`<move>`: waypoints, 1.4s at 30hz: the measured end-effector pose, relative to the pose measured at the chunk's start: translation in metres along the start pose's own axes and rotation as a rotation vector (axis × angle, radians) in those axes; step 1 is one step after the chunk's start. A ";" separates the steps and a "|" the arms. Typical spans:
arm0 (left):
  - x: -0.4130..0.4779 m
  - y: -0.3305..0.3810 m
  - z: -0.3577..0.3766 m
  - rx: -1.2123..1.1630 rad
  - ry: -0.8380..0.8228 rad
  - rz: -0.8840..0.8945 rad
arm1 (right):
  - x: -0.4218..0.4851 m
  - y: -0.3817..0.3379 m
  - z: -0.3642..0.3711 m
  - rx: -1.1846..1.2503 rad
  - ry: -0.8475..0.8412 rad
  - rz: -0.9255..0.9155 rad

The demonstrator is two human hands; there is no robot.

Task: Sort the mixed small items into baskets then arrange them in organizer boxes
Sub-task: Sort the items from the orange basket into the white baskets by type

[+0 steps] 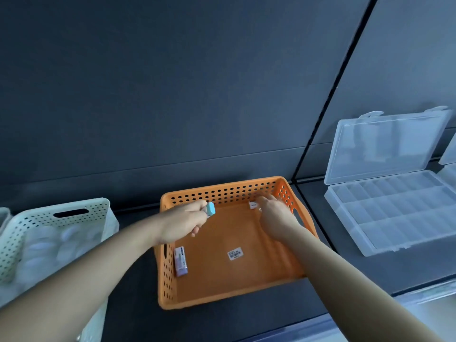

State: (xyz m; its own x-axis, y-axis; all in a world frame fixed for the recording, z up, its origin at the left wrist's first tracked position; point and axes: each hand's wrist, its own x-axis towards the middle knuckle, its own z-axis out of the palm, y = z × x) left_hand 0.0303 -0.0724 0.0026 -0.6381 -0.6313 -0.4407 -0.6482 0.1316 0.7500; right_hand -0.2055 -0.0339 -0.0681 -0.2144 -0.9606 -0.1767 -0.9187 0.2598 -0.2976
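**Clearing the last pieces from the orange basket**

Our left grip (182, 219) is pinching a small teal block (211, 209) at the fingertips, holding it up near the far wall of the orange basket (222, 298). Our right grip (276, 214) is reaching into the far right corner with fingers stretched out and nothing in them, the tips just beside a small white piece (253, 205) that is lying on the basket floor.

As we are judging it, we are gathering what is left here for the clear organizer box (394, 218), which is standing on the worktop to the right with its lid (385, 146) open. The white piece is sitting flat and close to the wall, so we are planning to slide it inward before pinching its edges, rather than clawing at it in the corner. We are also aiming for a firm left pinch, so the teal block is not slipping while our attention is on the right. A purple-and-white stick (180, 261) is lying by the near left wall, waiting its turn
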 end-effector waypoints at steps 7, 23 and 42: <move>0.004 -0.012 -0.001 0.747 0.104 0.007 | -0.002 -0.001 0.002 -0.037 -0.072 0.029; 0.007 -0.013 0.023 1.216 -0.080 -0.109 | -0.046 -0.019 -0.004 0.281 -0.294 -0.127; -0.224 -0.138 -0.054 0.008 0.968 -0.113 | -0.088 -0.249 0.002 0.599 -0.142 -0.487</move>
State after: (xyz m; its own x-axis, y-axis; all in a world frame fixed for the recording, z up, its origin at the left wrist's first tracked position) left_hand 0.2851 0.0098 0.0247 0.0437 -0.9951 0.0884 -0.6895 0.0340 0.7235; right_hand 0.0428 -0.0140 0.0198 0.2478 -0.9688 -0.0026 -0.5546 -0.1396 -0.8203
